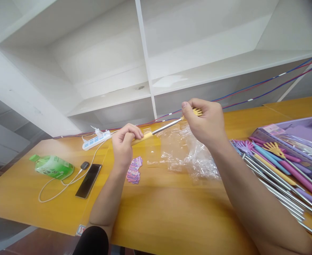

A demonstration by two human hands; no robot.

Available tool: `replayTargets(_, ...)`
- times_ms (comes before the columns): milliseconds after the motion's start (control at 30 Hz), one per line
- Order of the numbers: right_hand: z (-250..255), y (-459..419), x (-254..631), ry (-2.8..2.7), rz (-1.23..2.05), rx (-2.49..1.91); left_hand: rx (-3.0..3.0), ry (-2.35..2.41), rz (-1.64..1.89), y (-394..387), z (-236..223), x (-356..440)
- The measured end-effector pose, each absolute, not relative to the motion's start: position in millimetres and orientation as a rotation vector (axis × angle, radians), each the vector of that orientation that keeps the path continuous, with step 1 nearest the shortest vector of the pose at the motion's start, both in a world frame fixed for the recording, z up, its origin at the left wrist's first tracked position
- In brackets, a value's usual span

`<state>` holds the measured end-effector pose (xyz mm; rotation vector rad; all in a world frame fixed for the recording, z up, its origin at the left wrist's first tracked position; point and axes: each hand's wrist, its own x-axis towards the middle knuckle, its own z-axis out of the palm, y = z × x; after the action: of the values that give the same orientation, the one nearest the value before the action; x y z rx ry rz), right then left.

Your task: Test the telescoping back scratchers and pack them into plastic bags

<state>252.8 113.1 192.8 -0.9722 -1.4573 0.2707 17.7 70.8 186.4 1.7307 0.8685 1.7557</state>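
Observation:
Between my hands is a telescopic back scratcher (168,125) with a yellow handle, a silver metal rod and a yellow claw head, tilted up to the right above the table. My left hand (124,143) is closed around its handle. At the other end, my right hand (205,118) grips it by the claw, whose prongs partly show behind the fingers. Beneath them lie clear plastic bags (195,156), crumpled at the right and flatter at the left. A loose pile of small purple and pink cards (134,171) rests near my left forearm.
Many colourful back scratchers (275,166) are heaped at the right, beside a purple box (299,129). On the left are a green bottle (52,166), a phone (89,180), a white cable and a power strip (96,140). White shelving (148,67) rises behind the wooden table (172,212).

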Motion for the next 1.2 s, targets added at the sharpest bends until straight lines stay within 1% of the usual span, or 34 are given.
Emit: replayTargets(1200, 190.8, 113.3, 247.3, -1.475, 0.250, -0.980, 1.694, 0.934, 1.767, 69.1, 179.5, 27.2)
